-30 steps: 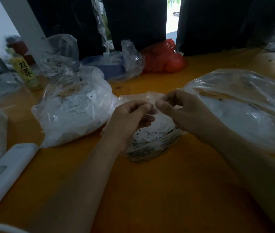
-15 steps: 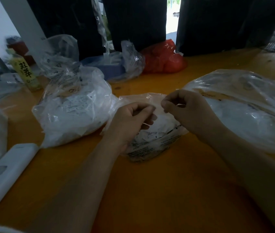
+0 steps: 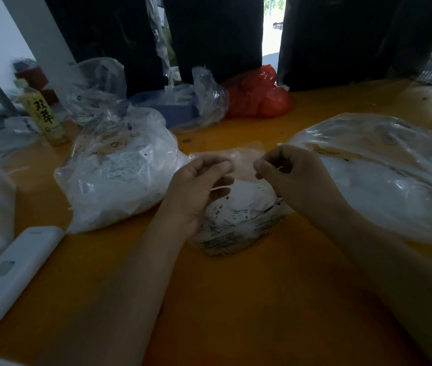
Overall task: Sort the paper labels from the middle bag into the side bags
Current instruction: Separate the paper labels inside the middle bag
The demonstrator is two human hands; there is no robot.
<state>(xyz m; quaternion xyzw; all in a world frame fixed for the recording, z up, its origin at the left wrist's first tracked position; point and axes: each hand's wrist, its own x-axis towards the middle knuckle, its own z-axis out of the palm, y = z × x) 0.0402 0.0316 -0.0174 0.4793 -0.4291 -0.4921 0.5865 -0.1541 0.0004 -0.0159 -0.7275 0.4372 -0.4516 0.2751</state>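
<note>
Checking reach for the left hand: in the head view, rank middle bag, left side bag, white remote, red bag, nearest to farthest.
From the left hand:
1. middle bag, touching it, pinched at the top.
2. left side bag, just beside it on the left.
3. red bag, at the table's far edge.
4. white remote, near-left edge.
The last two are too close to call.

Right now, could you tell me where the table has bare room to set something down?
The widest bare patch of table is the near edge, between the forearms and below the middle bag. A smaller strip lies behind it, before the red bag. The left is crowded: left bag, white device, bottle.
</note>
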